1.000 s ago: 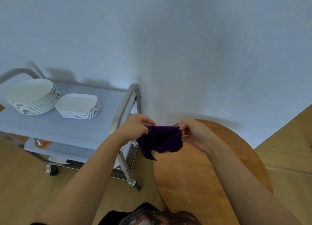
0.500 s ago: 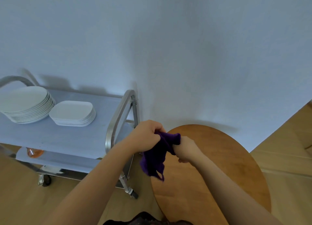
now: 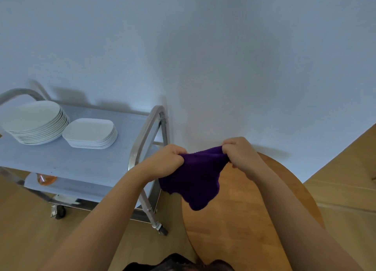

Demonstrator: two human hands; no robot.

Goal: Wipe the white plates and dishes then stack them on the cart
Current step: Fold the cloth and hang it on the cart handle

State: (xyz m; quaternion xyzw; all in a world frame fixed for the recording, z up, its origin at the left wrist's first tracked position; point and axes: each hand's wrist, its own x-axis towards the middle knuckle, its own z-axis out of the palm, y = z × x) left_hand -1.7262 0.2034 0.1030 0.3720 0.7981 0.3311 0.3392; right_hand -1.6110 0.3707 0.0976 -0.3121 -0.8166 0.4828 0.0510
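A purple cloth (image 3: 194, 178) hangs stretched between my two hands above the near edge of a round wooden table (image 3: 242, 215). My left hand (image 3: 165, 161) grips its left top corner and my right hand (image 3: 239, 151) pinches its right top corner. On the top shelf of the metal cart (image 3: 81, 163) at the left stand two stacks: round white plates (image 3: 33, 121) and rectangular white dishes (image 3: 89, 132) beside them.
The cart's curved steel handle (image 3: 145, 128) rises just left of my left hand. An orange object (image 3: 45, 179) lies on the cart's lower shelf. A pale wall stands behind, wooden floor (image 3: 343, 173) to the right.
The cloth was bunched between my hands half a second ago; my hands have moved apart and it now hangs spread open.
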